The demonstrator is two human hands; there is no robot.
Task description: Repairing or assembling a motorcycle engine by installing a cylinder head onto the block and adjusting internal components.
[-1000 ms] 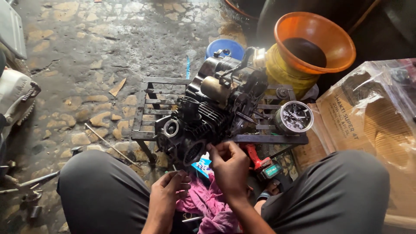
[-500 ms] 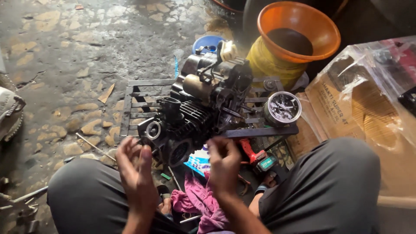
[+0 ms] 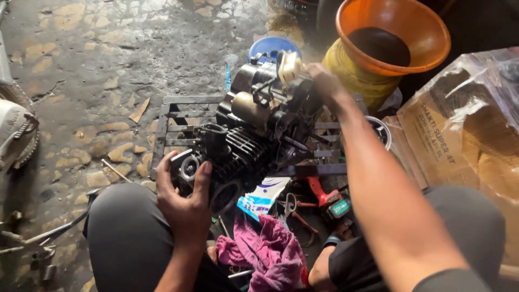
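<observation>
- Both hands have left the spot near the lap where they were half a second ago: the left hand (image 3: pixel 186 208) has gone to the near end of the engine (image 3: pixel 254 135), and the right hand (image 3: pixel 324 81) has reached out to its far top.
- Left hand: fingers curled around the engine's near end, thumb up beside a round metal opening; it grips that part.
- Right hand: closed on the upper far side of the engine, next to a pale block-shaped part (image 3: pixel 290 65); the fingertips are hidden behind the metal, so exactly what they pinch cannot be told.
- Engine: dark, oily, with cooling fins on its cylinder; it sits on a metal grate (image 3: pixel 173 116) on the wet stone floor (image 3: pixel 108 54), between the person's knees and the far containers.
- Behind it stand a blue bucket (image 3: pixel 262 46) and a yellow drum (image 3: pixel 351 75) topped by an orange funnel (image 3: pixel 427 32) holding dark liquid.
- To the right sits a cardboard box (image 3: pixel 459 135) wrapped in clear plastic.
- Near the lap lie a pink rag (image 3: pixel 270 254), a blue-and-white packet (image 3: pixel 262 197), pliers (image 3: pixel 294 211) and a red-handled tool (image 3: pixel 319 189).
- At the far left edge, part of a white machine (image 3: pixel 16 135) shows.
</observation>
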